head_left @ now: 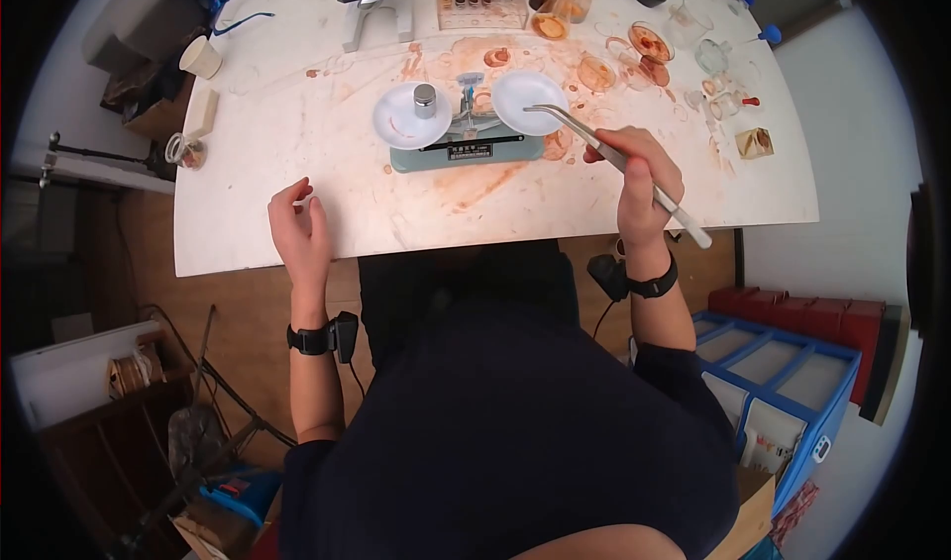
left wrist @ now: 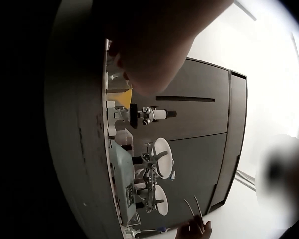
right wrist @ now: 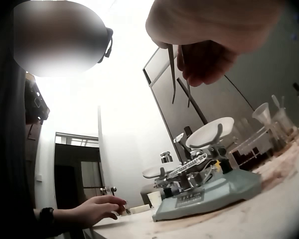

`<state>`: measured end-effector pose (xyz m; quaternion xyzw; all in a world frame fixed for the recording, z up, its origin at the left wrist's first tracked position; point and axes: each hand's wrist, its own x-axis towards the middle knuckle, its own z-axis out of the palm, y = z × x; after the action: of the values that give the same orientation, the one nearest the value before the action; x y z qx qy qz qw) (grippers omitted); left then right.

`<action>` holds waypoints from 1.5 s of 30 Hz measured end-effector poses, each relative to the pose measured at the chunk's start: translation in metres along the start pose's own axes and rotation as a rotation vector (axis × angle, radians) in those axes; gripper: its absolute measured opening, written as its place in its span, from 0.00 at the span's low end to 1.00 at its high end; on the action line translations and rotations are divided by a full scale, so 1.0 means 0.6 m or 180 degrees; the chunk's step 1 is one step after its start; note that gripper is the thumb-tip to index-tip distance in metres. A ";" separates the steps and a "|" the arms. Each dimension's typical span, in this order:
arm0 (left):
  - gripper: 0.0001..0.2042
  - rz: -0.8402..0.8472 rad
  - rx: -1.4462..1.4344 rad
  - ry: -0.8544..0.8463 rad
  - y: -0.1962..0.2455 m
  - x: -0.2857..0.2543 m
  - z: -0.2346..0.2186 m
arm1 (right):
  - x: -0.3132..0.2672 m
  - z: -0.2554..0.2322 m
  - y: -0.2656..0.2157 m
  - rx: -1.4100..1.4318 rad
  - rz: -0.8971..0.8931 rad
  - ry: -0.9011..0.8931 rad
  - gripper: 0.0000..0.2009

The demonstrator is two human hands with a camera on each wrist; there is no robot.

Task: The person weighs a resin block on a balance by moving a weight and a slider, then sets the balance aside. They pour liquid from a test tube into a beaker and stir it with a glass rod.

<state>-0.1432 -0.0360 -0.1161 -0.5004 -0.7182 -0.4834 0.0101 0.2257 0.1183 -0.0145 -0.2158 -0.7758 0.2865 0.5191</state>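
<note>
Stained table (head_left: 347,203) held a weight (head_left: 425,102), likely heavy, best pinched by its knob, while the right hand (head_left: 654,161) gripped tweezers (head_left: 691,226) and the left hand (head_left: 300,236) was loose.

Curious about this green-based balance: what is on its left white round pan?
On the left white round pan stands a shiny silver metal cylinder, near a faint reddish streak. The spot beneath the cylinder is covered.

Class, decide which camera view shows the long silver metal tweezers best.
The head view: the tweezers appear nearly whole in the right hand, bent tips to rounded end. The left wrist view shows their spread prongs, small; the right wrist view shows prongs below the hand, the rest hidden.
</note>
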 end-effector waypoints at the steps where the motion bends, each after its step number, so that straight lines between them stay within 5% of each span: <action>1: 0.13 -0.0069 0.0056 0.0021 -0.012 -0.004 -0.004 | 0.025 0.004 -0.008 0.0109 0.0026 -0.0201 0.20; 5: 0.12 0.0008 0.0146 0.0072 -0.005 0.001 -0.004 | 0.141 0.038 -0.023 0.0144 0.0223 -0.0733 0.18; 10: 0.10 0.0329 0.0548 0.0179 0.001 -0.003 0.003 | 0.277 0.090 0.007 -0.0244 0.1150 -0.1436 0.18; 17: 0.08 0.0326 0.0506 0.0289 0.002 -0.002 0.001 | 0.327 0.145 0.023 -0.0391 0.1460 -0.2155 0.17; 21: 0.08 0.0334 0.0510 0.0324 0.002 -0.001 0.001 | 0.280 0.137 -0.012 -0.0234 0.0890 -0.1441 0.14; 23: 0.08 0.0319 0.0509 0.0315 0.004 0.000 0.001 | 0.233 0.124 -0.025 -0.0298 -0.0279 -0.0933 0.09; 25: 0.08 0.0337 0.0529 0.0315 0.005 0.000 0.001 | 0.178 0.109 -0.057 -0.0519 -0.0479 -0.0684 0.07; 33: 0.08 0.0416 0.0644 0.0203 0.006 0.001 0.005 | 0.025 0.142 -0.038 -0.0535 -0.0355 -0.0299 0.17; 45: 0.09 0.0408 0.0644 0.0152 0.013 0.000 0.001 | 0.011 0.185 -0.017 -0.0550 -0.0233 -0.0086 0.19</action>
<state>-0.1374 -0.0355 -0.1110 -0.5301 -0.7293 -0.4186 0.1085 0.1196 0.0904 -0.0359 -0.2274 -0.8119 0.2023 0.4982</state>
